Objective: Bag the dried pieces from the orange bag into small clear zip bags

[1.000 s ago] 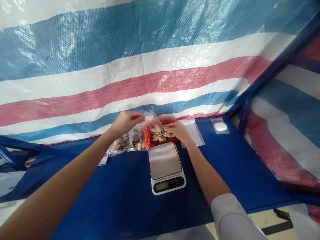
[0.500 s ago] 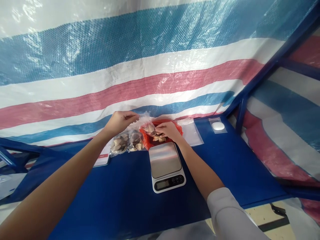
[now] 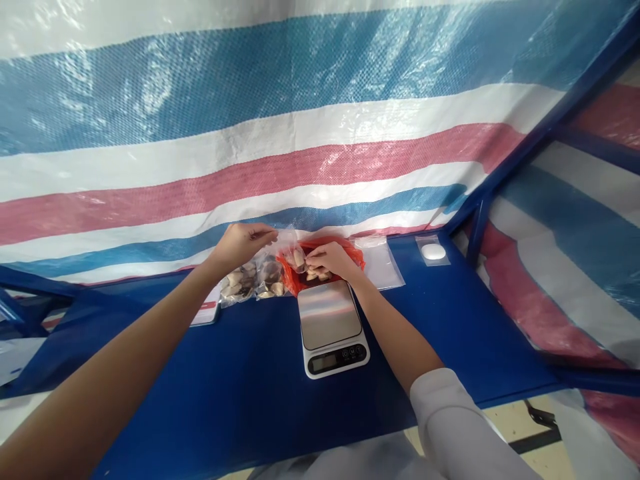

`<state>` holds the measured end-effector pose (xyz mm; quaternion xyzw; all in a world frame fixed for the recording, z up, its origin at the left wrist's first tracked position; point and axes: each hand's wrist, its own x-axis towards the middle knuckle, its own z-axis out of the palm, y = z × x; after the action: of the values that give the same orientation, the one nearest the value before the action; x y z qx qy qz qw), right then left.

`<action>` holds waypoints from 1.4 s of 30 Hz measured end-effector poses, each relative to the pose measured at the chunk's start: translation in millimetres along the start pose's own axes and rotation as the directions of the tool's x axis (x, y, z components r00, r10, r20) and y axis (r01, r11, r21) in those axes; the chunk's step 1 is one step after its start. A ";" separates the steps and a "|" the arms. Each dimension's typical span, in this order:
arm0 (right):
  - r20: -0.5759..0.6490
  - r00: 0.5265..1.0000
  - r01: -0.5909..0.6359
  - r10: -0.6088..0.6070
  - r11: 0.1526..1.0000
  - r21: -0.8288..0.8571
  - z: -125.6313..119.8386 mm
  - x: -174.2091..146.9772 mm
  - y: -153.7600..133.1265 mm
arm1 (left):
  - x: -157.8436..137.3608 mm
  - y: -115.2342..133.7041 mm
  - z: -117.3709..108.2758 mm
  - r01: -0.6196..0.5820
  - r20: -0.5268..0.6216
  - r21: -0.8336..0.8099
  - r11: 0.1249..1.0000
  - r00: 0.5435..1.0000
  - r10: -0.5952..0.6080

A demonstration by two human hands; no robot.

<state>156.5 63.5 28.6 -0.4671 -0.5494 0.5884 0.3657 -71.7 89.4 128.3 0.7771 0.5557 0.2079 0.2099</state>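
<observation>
My left hand (image 3: 244, 244) is closed in a pinch on the upper end of a clear plastic bag (image 3: 286, 241). Pale brown pieces that look like dried mushroom (image 3: 299, 258) lie in the bag's lower part. My right hand (image 3: 334, 259) has its fingertips pinched at that lower end, from the right. Beneath it spreads an open red plastic bag (image 3: 291, 279) with more pieces (image 3: 317, 273) inside. Two filled clear bags (image 3: 237, 285) rest to the left, below my left hand. In front of the red bag stands a kitchen scale (image 3: 330, 317) with a bare metal plate.
Flat clear bags (image 3: 383, 263) lie right of the red bag. Farther right is a small bag with a white oval object (image 3: 433, 252). A white card or device (image 3: 207, 310) is partly under my left arm. Striped sheeting (image 3: 300, 153) and blue frame bars (image 3: 480, 227) bound the blue table (image 3: 240, 373).
My right fingertips have moved slightly left, closer against the pieces in the clear bag. My left hand keeps its pinch. The view has shifted a little.
</observation>
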 end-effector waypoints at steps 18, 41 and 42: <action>-0.065 0.998 -0.004 0.010 0.997 0.079 -2.7 -5.4 7.1 | -15.7 -4.0 -2.5 -0.005 -0.018 -0.136 0.991 1.000 0.003; -0.355 0.911 0.101 -0.210 0.948 -0.301 -8.1 1.5 24.9 | -12.3 -10.3 22.2 -0.099 -0.057 -0.107 0.989 0.994 0.094; -0.347 0.917 0.102 -0.196 0.957 -0.271 -8.3 1.3 25.1 | -12.2 -10.8 21.6 -0.098 -0.061 -0.104 0.990 0.994 0.092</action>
<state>166.1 64.0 3.9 -0.5679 -0.5736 0.3868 0.4459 -71.7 78.9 103.4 0.7843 0.5117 0.2689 0.2253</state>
